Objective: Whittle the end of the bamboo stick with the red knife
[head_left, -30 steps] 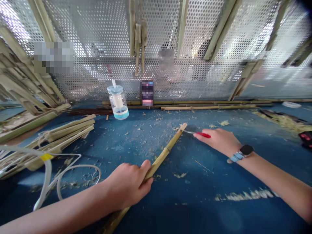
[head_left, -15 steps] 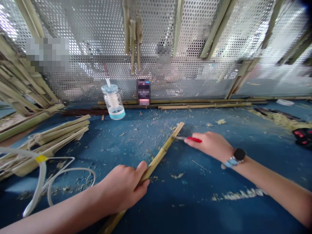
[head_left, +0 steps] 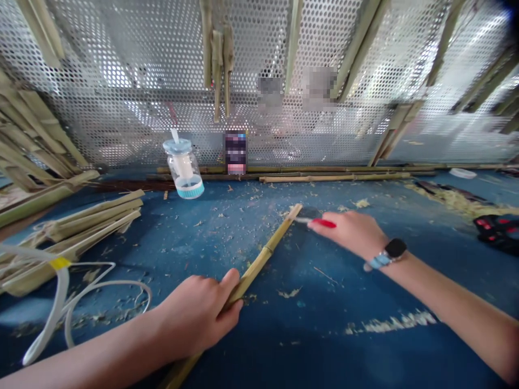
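Note:
My left hand [head_left: 206, 310] is closed round a bamboo strip [head_left: 265, 254] that slants away from me across the blue tabletop. The strip's far end looks paler, as if scraped, and its near end runs out below my wrist. Wrapped round the red handle of a knife [head_left: 323, 222] is my right hand [head_left: 351, 232], with a watch on the wrist. The knife's blade points left and meets the strip near its far end. Some of the red handle is hidden by my fingers.
A lidded clear cup [head_left: 190, 186] and a phone [head_left: 235, 153] stand before the perforated metal panel [head_left: 150, 81]. A bundle of bamboo pieces [head_left: 97, 216] and looped white tubing [head_left: 60, 302] lie left. Shavings [head_left: 399, 322] litter the blue table [head_left: 324, 351]. A black-and-red object [head_left: 497, 232] sits far right.
The knife has slid a little along the strip toward its far end. The whole view has shifted slightly, so things appear further left. My left hand keeps its hold.

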Available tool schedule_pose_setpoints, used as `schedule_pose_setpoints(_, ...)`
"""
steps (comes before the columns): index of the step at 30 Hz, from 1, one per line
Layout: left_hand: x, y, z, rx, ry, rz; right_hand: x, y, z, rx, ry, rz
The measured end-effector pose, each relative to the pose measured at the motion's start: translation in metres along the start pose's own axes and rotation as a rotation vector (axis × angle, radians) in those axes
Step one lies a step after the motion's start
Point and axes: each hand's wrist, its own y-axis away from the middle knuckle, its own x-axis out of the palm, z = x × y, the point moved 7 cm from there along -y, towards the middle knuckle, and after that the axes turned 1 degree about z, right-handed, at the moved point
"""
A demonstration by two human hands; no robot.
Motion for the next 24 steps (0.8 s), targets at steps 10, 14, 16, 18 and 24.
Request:
schedule_pose_setpoints(10,0.004,0.005,-0.007,-0.042,-0.023,0.021,0.007,0.009,0.005,-0.086,-0.064,0.046)
schedule_pose_setpoints(14,0.004,0.006,-0.01,-0.042,-0.019,0.019,0.001,0.006,-0.007,0.024,0.008,-0.06)
schedule_pose_setpoints(16,0.004,0.006,-0.011,-0.036,-0.014,0.024,0.005,0.005,-0.003,-0.032,-0.038,-0.026)
schedule_pose_setpoints(18,0.004,0.006,-0.012,-0.026,-0.015,0.026,0.01,0.005,0.001,-0.087,-0.097,0.035)
schedule_pose_setpoints(24,0.006,0.011,-0.019,-0.035,-0.059,0.085,0.009,0.006,0.0,-0.038,-0.047,-0.025)
